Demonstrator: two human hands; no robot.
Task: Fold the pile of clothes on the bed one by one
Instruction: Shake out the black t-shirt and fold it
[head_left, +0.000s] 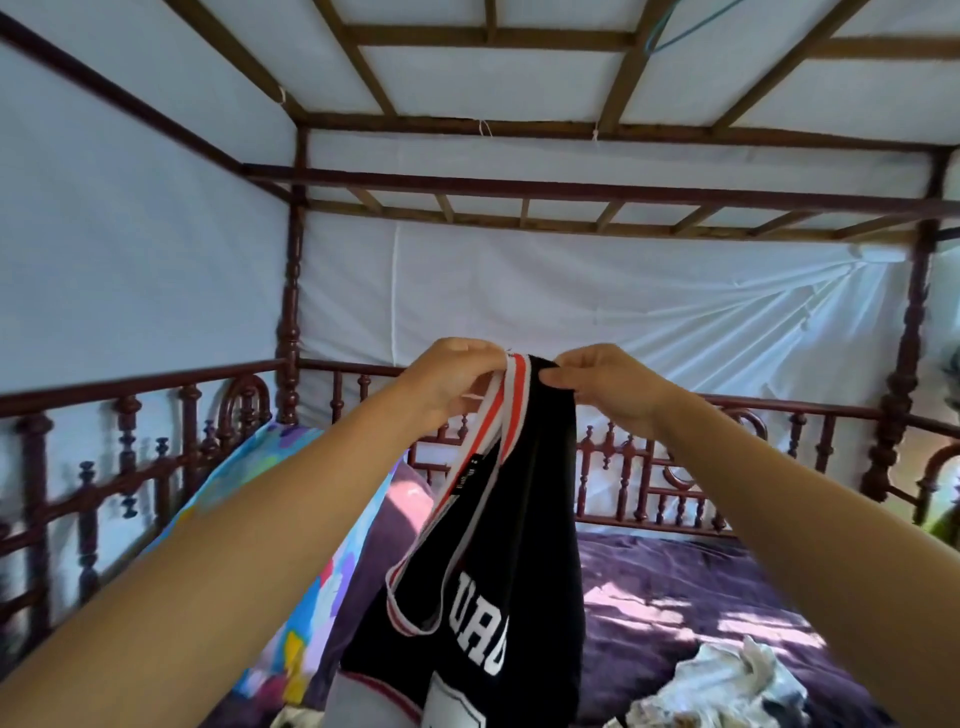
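Note:
A black sleeveless jersey (498, 597) with red-and-white striped trim and white letters hangs in the air over the bed. My left hand (449, 382) pinches its striped strap at the top. Close beside it, my right hand (605, 384) pinches the black fabric at the top edge. Both arms are stretched out and raised. A crumpled white and grey garment (727, 686) lies on the purple bed sheet (675, 587) at the lower right. The jersey's lower part runs out of the frame.
A dark red carved wooden bed rail (675, 467) surrounds the bed, with tall posts and a slatted canopy above. White netting covers the sides. A colourful patterned cloth (270, 467) leans along the left rail. A purple pillow (410, 499) lies behind the jersey.

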